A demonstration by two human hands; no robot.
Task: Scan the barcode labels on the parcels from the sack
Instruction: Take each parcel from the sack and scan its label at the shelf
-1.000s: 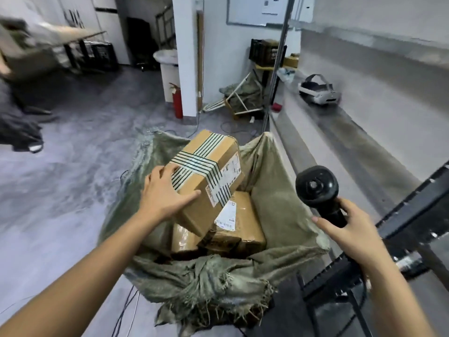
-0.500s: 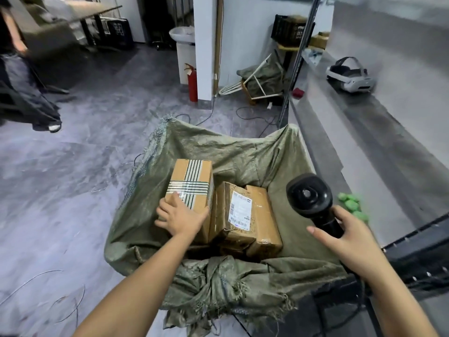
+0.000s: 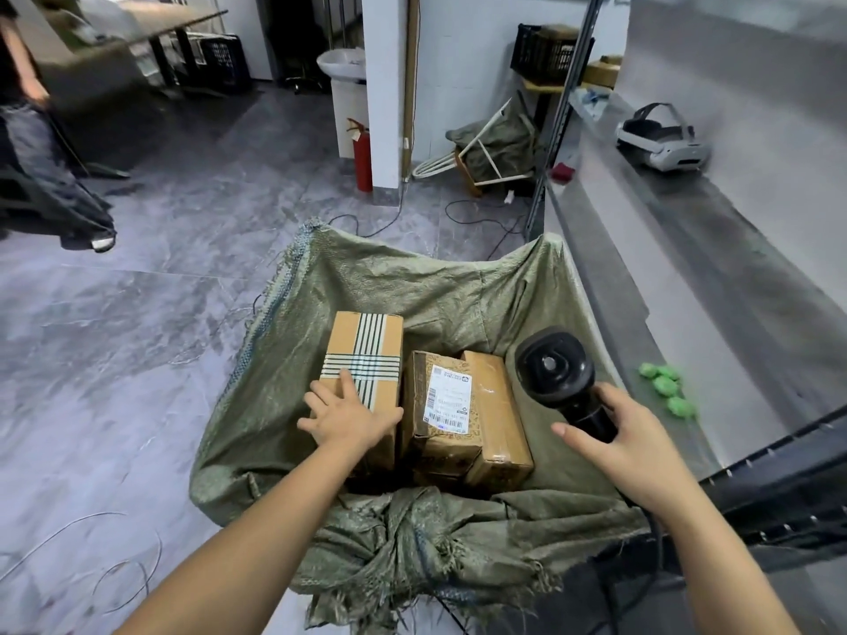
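The left hand [image 3: 346, 417] lies flat on the near end of a cardboard parcel crossed with striped tape [image 3: 364, 359], fingers spread and fairly straight, pressing on the top face rather than curling round it. That parcel sits inside the open green woven sack [image 3: 412, 286], whose cloth rises behind it and bunches in a rumpled heap just below the wrist. Touching the taped parcel on the thumb side of that hand is a second parcel [image 3: 442, 414], a battered brown box tilted a little, with a white barcode label [image 3: 447, 401] facing up; a third box wrapped in clear tape [image 3: 497, 419] leans against its far side. Further over, the right hand [image 3: 628, 444] grips the black handle of a barcode scanner [image 3: 554, 371], fingers wrapped round it and thumb stretched out toward the boxes, the round head of the scanner pointing back at the wearer, so I cannot tell where its window aims. A dark cable [image 3: 655, 561] drops from under that hand. Beyond the right hand's knuckles a grey conveyor [image 3: 687, 268] runs away, with a few small green lumps [image 3: 667, 387] near it and a white headset [image 3: 660, 139] well up the belt. Far past the left hand, across the grey tiled floor, a red fire extinguisher [image 3: 362, 153] stands against a white pillar.
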